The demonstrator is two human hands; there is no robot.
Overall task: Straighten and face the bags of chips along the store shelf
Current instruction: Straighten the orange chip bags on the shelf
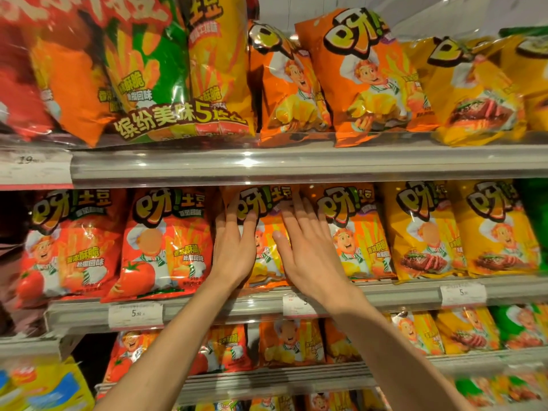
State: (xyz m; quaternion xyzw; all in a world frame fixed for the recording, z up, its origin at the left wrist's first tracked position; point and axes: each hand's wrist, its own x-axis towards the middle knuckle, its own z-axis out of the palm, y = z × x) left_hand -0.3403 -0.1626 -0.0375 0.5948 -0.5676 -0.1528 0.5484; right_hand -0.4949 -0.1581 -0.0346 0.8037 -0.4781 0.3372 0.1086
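An orange bag of chips stands upright in the middle of the middle shelf. My left hand lies flat on its left half, fingers straight and pointing up. My right hand presses flat on its right half, fingers spread and reaching onto the neighbouring orange bag. Both hands cover most of the bag's front. Two red tomato bags stand to the left, and two yellow steak bags to the right.
The upper shelf carries a large multi-pack plus orange and yellow bags that lean at angles. Lower shelves hold more red, orange, yellow and green bags. Price tags hang on the shelf rail.
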